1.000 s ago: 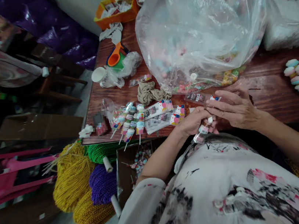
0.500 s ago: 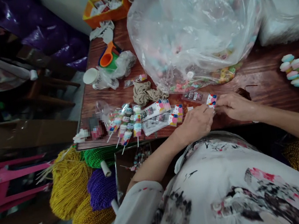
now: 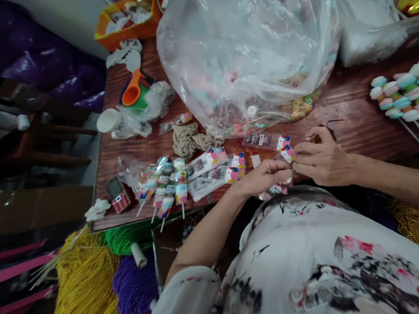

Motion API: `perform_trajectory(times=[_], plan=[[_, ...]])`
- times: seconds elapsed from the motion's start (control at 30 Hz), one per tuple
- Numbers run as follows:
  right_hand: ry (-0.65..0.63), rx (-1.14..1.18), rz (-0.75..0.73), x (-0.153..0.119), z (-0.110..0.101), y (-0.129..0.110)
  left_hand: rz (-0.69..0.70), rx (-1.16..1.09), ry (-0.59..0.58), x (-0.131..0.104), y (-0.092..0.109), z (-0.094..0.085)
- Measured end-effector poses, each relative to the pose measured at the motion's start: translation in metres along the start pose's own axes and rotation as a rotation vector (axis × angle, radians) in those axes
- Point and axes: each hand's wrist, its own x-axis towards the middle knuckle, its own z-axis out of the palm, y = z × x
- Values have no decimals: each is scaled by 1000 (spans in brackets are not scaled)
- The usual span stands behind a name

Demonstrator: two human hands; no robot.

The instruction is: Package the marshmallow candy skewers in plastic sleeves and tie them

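Observation:
Low at the table's front edge, my left hand is closed around a small clear plastic bag with a printed end. Pink and pale wrapped pieces poke out beneath that hand. My right hand pinches the bag beside its printed end, fingertips almost meeting the left ones. Partly behind the right hand lies a dark brown-gold bundle with a thin wire end. Just beyond the hands lies another flat printed bag. Left of them are stacked printed bags and several bagged marshmallow skewers.
A large clear sack of pastel pieces fills the back middle. Unwrapped marshmallow skewers lie at right. A keypad phone, crumpled cloth, paper cup and orange scoop sit left. Bead strands hang below the table.
The view has shifted, so the table things sit further left. My right hand has come over the dark bundle and curled. Wrapped pieces now show under my left hand.

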Motion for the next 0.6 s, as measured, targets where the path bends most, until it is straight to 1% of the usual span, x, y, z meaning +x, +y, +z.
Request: perform_trajectory(times=[0.07,0.13,0.2,0.27,0.33,0.4,0.5,0.57,0.6], plan=[[-51,-33,114,2,2,-3,158,364,154,0,2,6],[-94,20,263,4,4,-3,301,747,326,-1,4,15],[-128,109,373,5,5,-2,374,1036,453,-2,5,25],[-138,163,436,6,6,-1,381,1189,550,-1,4,34],[-107,161,470,6,9,-2,368,1240,623,1,0,38],[-58,147,488,5,12,-6,376,1218,670,5,-5,39],[24,158,465,2,12,-9,427,1111,663,13,-14,35],[110,151,431,-5,6,1,456,974,641,17,-18,32],[163,136,425,-11,1,11,463,878,643,18,-19,29]])
